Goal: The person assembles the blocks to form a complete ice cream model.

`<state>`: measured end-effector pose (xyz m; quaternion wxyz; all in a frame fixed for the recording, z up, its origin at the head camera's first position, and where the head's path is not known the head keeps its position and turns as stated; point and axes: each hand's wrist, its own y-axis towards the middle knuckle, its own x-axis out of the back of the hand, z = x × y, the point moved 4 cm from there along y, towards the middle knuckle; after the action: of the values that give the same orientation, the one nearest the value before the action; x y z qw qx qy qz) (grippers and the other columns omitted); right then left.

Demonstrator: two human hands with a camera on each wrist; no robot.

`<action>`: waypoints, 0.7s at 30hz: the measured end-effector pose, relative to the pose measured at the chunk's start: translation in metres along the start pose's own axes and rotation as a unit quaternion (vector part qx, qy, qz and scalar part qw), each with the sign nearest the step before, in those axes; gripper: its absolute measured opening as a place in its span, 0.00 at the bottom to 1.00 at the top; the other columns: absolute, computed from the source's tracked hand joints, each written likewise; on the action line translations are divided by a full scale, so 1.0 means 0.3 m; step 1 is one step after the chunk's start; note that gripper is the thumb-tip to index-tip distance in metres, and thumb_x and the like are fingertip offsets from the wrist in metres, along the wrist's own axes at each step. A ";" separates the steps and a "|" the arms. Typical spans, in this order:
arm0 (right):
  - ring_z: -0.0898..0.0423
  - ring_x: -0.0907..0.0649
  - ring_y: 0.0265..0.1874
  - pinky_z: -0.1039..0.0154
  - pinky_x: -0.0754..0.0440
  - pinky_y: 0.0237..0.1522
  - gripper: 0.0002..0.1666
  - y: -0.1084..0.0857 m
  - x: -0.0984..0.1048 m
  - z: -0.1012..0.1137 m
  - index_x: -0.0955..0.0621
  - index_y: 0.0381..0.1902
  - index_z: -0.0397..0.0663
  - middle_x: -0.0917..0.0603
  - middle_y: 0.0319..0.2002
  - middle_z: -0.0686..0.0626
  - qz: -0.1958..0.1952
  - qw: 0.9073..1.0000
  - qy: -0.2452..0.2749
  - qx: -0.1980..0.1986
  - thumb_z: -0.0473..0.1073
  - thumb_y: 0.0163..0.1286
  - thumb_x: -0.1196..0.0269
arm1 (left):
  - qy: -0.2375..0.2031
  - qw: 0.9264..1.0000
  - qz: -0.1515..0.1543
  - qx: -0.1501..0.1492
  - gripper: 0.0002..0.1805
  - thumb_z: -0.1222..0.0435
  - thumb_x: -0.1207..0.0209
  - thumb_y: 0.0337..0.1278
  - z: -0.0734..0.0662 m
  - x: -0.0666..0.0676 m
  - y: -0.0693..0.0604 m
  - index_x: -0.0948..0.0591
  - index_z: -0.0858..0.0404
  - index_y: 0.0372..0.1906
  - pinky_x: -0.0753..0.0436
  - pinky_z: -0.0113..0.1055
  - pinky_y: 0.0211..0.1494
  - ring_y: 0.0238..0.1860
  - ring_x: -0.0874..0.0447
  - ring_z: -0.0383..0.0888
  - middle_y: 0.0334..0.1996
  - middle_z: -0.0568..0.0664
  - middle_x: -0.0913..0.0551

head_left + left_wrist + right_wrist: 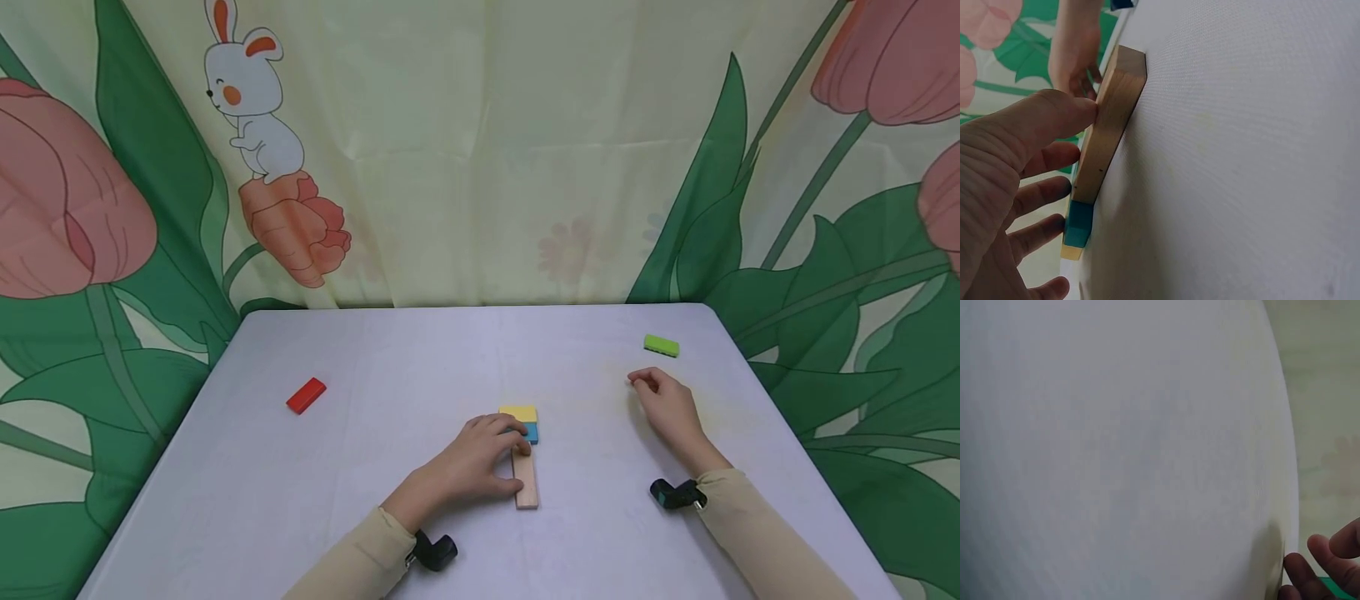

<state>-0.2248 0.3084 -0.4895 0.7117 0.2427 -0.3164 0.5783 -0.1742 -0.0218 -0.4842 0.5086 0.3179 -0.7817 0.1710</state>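
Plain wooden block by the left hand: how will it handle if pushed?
The wooden block looks like bare, solid wood, so probably stiff. Flat-sided and lying on the tabletop, it should slide rather than roll. Its far end appears to meet the blue block, so a push that way would likely shift both.

Smooth wood blk (528,495), matt tbl cloth (390,367), creased fabric bkdrp (450,150)

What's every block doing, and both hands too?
left hand: touching wooden block
wooden block: lying against blue block
blue block: touching wooden block and yellow block
yellow block: touching blue block
red block: lying alone
green block: lying alone
right hand: holding nothing visible
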 end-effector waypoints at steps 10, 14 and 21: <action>0.42 0.21 0.48 0.55 0.25 0.45 0.22 0.048 0.049 -0.026 0.20 0.59 0.36 0.17 0.53 0.34 0.003 1.000 -0.029 0.006 0.44 0.80 0.51 | 0.000 1.000 0.002 0.004 0.18 0.50 0.30 0.58 0.001 0.002 0.000 0.18 0.45 0.53 0.35 0.50 0.77 0.72 0.32 0.43 0.64 0.39 0.24; 0.38 0.21 0.52 0.48 0.22 0.49 0.24 0.067 0.071 -0.041 0.22 0.61 0.35 0.19 0.55 0.32 -0.005 0.999 -0.034 0.000 0.46 0.80 0.51 | 0.003 1.000 0.002 0.002 0.18 0.49 0.30 0.59 -0.001 0.001 0.004 0.18 0.44 0.53 0.35 0.50 0.77 0.72 0.31 0.43 0.64 0.39 0.24; 0.30 0.25 0.61 0.37 0.25 0.59 0.24 0.100 0.105 -0.065 0.24 0.62 0.31 0.25 0.59 0.27 -0.046 0.999 -0.017 -0.014 0.45 0.80 0.51 | 0.004 1.000 0.004 0.006 0.18 0.49 0.31 0.59 -0.002 0.000 0.004 0.18 0.43 0.53 0.34 0.50 0.77 0.72 0.32 0.43 0.63 0.38 0.24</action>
<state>-0.2467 0.3497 -0.4803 0.7354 0.2562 -0.3251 0.5365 -0.1746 -0.0206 -0.4840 0.5088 0.3175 -0.7800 0.1787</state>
